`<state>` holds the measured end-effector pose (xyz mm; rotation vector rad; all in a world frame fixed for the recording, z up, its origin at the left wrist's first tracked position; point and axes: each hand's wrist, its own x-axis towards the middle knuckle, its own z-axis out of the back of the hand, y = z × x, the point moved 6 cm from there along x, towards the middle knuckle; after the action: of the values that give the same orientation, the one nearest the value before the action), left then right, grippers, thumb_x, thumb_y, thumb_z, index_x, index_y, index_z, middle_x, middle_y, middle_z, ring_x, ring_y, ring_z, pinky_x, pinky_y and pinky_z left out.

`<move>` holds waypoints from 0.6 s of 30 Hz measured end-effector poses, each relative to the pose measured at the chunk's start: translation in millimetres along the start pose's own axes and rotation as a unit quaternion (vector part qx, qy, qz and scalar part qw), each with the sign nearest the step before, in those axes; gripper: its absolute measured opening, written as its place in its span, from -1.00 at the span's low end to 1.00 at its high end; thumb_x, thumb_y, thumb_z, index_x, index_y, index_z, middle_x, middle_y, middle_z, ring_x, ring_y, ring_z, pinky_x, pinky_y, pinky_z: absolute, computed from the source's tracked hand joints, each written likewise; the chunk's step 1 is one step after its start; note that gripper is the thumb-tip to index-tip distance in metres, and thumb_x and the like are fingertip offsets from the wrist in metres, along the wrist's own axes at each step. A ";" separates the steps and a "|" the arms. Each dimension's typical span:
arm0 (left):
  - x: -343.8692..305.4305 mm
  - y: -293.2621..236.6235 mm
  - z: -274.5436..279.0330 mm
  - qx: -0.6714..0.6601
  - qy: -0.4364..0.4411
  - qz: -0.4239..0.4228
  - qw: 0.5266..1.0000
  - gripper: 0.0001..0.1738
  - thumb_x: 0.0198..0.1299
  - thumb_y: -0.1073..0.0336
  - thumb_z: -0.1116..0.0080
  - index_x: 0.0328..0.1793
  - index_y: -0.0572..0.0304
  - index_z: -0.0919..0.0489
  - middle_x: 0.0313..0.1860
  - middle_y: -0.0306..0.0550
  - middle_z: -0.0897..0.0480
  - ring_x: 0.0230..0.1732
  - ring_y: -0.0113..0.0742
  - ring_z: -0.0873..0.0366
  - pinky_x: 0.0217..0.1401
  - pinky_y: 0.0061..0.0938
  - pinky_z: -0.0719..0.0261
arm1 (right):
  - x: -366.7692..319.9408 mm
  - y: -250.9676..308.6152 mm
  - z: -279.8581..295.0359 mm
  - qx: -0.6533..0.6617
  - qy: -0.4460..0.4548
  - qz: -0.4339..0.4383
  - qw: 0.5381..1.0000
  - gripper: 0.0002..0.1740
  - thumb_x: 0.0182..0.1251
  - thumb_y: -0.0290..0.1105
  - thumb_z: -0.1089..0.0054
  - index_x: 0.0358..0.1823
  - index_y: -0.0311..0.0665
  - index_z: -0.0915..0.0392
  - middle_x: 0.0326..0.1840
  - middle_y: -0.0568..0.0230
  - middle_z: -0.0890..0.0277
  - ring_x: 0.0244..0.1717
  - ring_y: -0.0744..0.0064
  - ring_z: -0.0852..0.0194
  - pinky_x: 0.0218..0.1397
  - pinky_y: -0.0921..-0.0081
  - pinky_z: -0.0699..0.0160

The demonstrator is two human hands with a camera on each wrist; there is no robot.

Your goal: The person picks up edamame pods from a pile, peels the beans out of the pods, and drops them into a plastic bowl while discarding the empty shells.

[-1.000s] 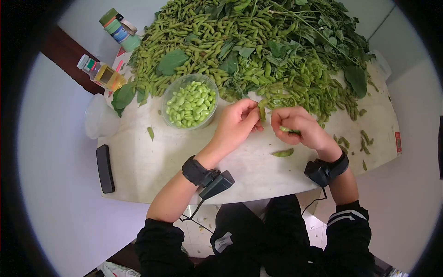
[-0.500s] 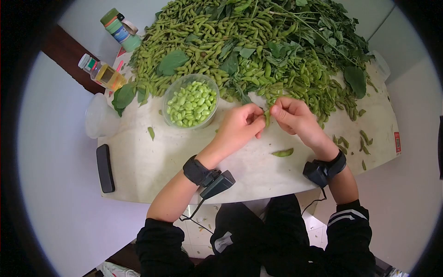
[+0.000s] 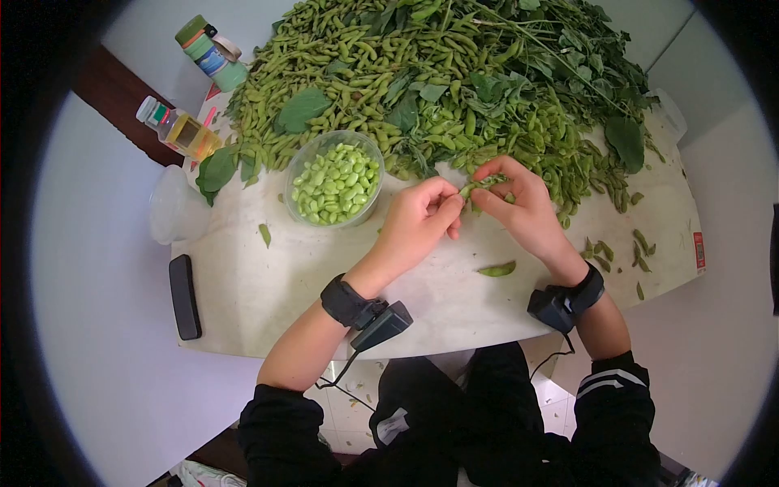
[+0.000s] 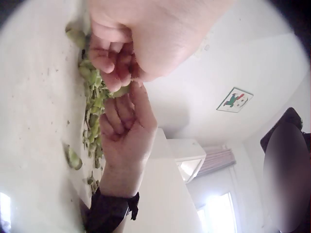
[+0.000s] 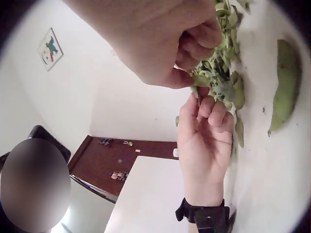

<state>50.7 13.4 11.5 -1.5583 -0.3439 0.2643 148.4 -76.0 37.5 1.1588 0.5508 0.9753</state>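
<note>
In the head view, my left hand and right hand meet above the table. Thumb and fingers of the left hand pinch one end of a green bean pod. My right thumb and forefinger pinch the pod's other end, and a bit of pale green shows among the right fingers. In the right wrist view the pod sits between both sets of fingertips, partly hidden by them. Left of the hands stands a clear plastic bowl of shelled beans. A loose pod lies below the right hand.
A large heap of bean pods with leafy stems covers the back. At left are an oil bottle, a green flask, a clear tub and a black phone-like object. Several pods lie scattered at right.
The right hand came in from the right, with its fingers closing at the pod held by the left hand. Since half a second ago, its forefinger has lifted and spread a little.
</note>
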 end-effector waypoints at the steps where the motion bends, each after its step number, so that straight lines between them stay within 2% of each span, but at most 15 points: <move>1: 0.3 0.6 0.3 0.000 0.000 -0.003 1.000 -0.87 0.20 0.37 0.06 -0.34 0.29 -0.43 -0.61 -0.27 -0.46 -0.59 -0.59 -0.43 -0.57 -0.72 -0.31 | 0.3 1.5 0.3 -0.038 -0.002 0.009 0.999 -0.80 0.08 -0.49 -0.12 -0.25 -0.39 -0.42 -0.45 0.38 -0.39 -0.53 0.74 -0.28 -0.45 0.74 -0.23; 5: 0.1 1.0 1.9 0.015 -0.009 -0.004 1.000 -0.86 0.20 0.37 0.06 -0.35 0.29 -0.43 -0.62 -0.27 -0.46 -0.60 -0.58 -0.42 -0.57 -0.72 -0.31 | -0.6 -1.8 0.1 -0.105 -0.018 0.005 0.994 -0.83 0.07 -0.47 -0.14 -0.33 -0.44 -0.49 -0.52 0.36 -0.44 -0.53 0.73 -0.28 -0.46 0.71 -0.27; 7: -0.2 1.6 2.8 0.026 -0.017 -0.008 0.999 -0.87 0.18 0.39 0.06 -0.38 0.30 -0.43 -0.62 -0.27 -0.45 -0.61 -0.59 -0.41 -0.58 -0.72 -0.32 | -0.8 -2.1 -0.8 -0.082 -0.047 0.059 0.994 -0.81 0.01 -0.41 -0.16 -0.40 -0.42 -0.54 -0.58 0.16 -0.49 -0.59 0.52 -0.37 -0.51 0.55 -0.34; 10: -0.4 2.8 3.4 0.067 -0.031 -0.009 0.997 -0.88 0.15 0.43 0.04 -0.42 0.31 -0.43 -0.64 -0.27 -0.44 -0.64 -0.60 -0.39 -0.62 -0.72 -0.31 | -0.4 -4.2 -4.0 -0.074 -0.035 0.052 0.995 -0.80 0.01 -0.41 -0.16 -0.40 -0.44 -0.53 -0.54 0.10 -0.51 -0.56 0.49 -0.41 -0.48 0.53 -0.37; 17: -2.9 -5.3 4.5 0.129 -0.056 -0.026 0.990 -0.87 0.11 0.44 0.00 -0.46 0.33 -0.42 -0.68 -0.27 -0.43 -0.69 -0.63 -0.36 -0.66 -0.72 -0.28 | -3.8 -5.6 -7.3 -0.116 -0.065 0.048 0.990 -0.83 0.01 -0.43 -0.16 -0.41 -0.42 -0.54 -0.62 0.09 -0.47 -0.63 0.41 -0.41 -0.52 0.52 -0.37; 18: -2.9 -5.7 5.4 0.129 -0.066 -0.025 0.989 -0.86 0.08 0.41 -0.02 -0.47 0.33 -0.42 -0.71 -0.25 -0.44 -0.71 -0.59 -0.39 -0.66 -0.69 -0.29 | -4.2 -3.3 -6.2 -0.113 -0.074 0.050 0.990 -0.83 0.01 -0.42 -0.16 -0.41 -0.41 -0.54 -0.63 0.08 -0.46 -0.65 0.40 -0.40 -0.52 0.52 -0.37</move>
<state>45.7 17.2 16.9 -1.2786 -0.4336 0.3592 142.6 -76.8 31.9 1.0516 0.2585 1.0000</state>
